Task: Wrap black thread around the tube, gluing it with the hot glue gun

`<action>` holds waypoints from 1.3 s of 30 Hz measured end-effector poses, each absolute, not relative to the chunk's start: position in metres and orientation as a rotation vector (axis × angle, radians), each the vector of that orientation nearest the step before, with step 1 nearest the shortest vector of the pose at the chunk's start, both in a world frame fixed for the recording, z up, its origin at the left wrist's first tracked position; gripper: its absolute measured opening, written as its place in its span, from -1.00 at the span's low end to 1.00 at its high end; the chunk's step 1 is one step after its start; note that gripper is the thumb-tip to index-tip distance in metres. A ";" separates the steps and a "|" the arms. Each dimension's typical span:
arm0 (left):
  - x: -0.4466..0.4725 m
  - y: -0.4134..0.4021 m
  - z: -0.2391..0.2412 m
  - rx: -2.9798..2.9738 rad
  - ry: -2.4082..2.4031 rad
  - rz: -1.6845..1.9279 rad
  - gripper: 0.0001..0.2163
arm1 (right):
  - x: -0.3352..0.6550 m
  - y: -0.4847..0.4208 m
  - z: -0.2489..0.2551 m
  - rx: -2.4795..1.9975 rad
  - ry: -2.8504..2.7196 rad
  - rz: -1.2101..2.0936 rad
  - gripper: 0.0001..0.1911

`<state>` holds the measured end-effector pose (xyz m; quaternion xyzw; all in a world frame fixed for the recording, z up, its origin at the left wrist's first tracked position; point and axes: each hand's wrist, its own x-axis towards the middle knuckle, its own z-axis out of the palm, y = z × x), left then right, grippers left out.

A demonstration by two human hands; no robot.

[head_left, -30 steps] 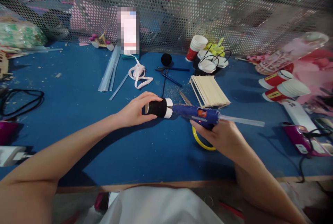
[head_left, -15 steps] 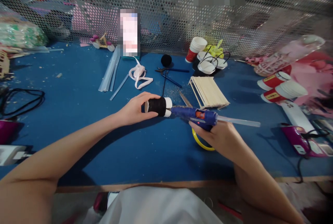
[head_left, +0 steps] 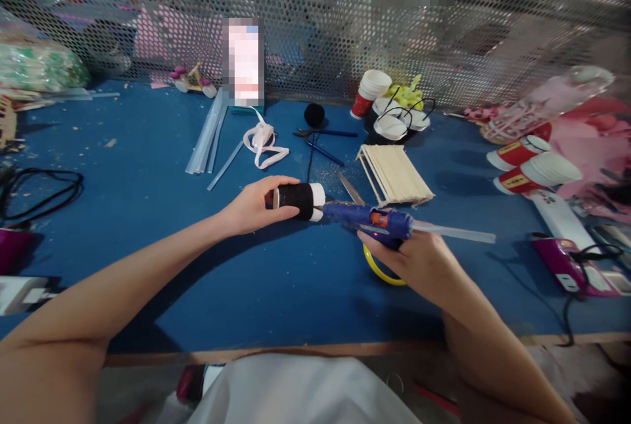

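Note:
My left hand (head_left: 259,206) is closed round a paper cup (head_left: 298,201) lying on its side, most of its wall wrapped in black yarn, with a white band bare at the right end. A blue glue gun (head_left: 367,219) is gripped in my right hand (head_left: 419,256); its nozzle meets the cup at the white band, and a clear glue stick (head_left: 458,232) sticks out of its back. Beneath the gun lie scissors (head_left: 383,273) with yellow handles, partly hidden. From the cup a strand of yarn runs back toward a black yarn ball (head_left: 314,114).
Blue-handled pliers (head_left: 328,141) lie beyond the cup, beside white ribbon (head_left: 266,144) and clear glue sticks (head_left: 204,135). A small wooden-stick stand (head_left: 397,174) is behind the gun. Stacked paper cups (head_left: 537,173) lie at the right, and a metal mesh panel (head_left: 305,29) closes the back.
The yarn-wrapped cup seems turned slightly in my left hand, whose fingers have shifted a little. The glue gun stays at nearly the same place against the cup.

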<state>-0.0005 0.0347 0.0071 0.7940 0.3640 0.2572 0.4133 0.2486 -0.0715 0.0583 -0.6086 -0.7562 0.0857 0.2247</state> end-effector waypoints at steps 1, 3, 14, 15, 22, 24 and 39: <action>0.000 0.034 0.007 1.996 0.902 0.657 -0.55 | 0.248 -0.071 0.059 -1.684 -2.081 0.230 -0.82; 0.000 0.034 0.007 1.995 0.878 0.677 -0.54 | 0.247 -0.070 0.060 -1.690 -2.074 0.224 -0.82; -0.001 0.034 0.008 1.897 0.914 0.598 -0.54 | 0.250 -0.074 0.058 -1.671 -2.100 0.224 -0.85; -0.001 0.034 0.007 1.905 0.909 0.604 -0.54 | 0.250 -0.074 0.058 -1.670 -2.101 0.222 -0.84; 0.000 0.033 0.006 1.957 0.848 0.675 -0.54 | 0.247 -0.068 0.064 -1.715 -2.062 0.223 -0.82; 0.000 0.033 0.007 2.015 0.828 0.700 -0.55 | 0.245 -0.065 0.067 -1.788 -1.948 0.300 -0.80; 0.006 0.032 0.012 2.380 0.763 0.785 -0.56 | 0.310 0.000 0.065 -2.154 -1.521 0.025 -0.60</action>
